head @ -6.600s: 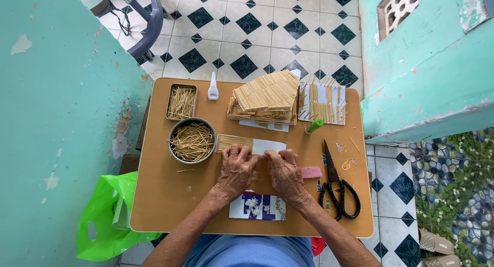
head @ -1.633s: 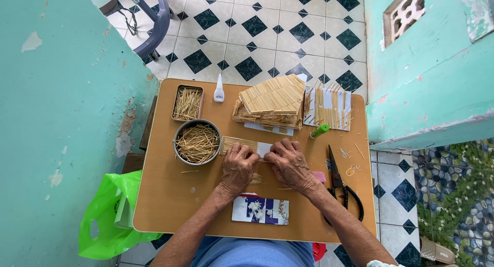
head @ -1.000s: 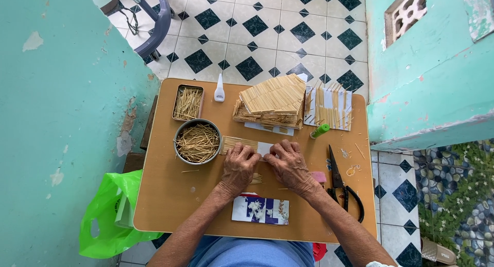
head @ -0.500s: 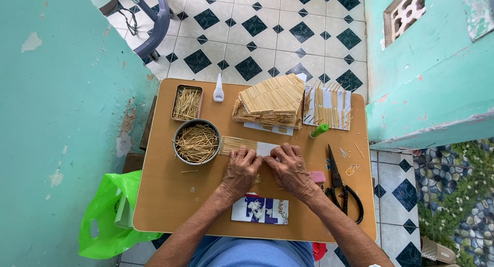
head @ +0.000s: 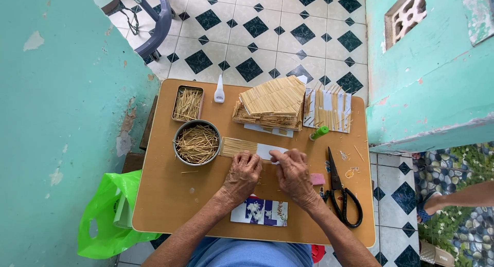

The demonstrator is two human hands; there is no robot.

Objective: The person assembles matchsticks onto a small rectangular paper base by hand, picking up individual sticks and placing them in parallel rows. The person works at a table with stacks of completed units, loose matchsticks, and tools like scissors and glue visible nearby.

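While hands (head: pixel 242 174) press strip (head: pixel 254 148), bowl (head: pixel 197 142), scissors (head: pixel 342 195) flanking

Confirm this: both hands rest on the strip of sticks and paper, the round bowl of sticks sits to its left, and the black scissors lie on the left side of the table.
One thing is wrong: the scissors lie on the right side of the table, beside the right hand, as the head view shows. The left hand, the strip and the round bowl are as stated.

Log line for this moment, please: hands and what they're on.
left hand: on stick-covered strip | right hand: fingertips on strip's white end | round bowl of sticks: left of strip | scissors: right, untouched
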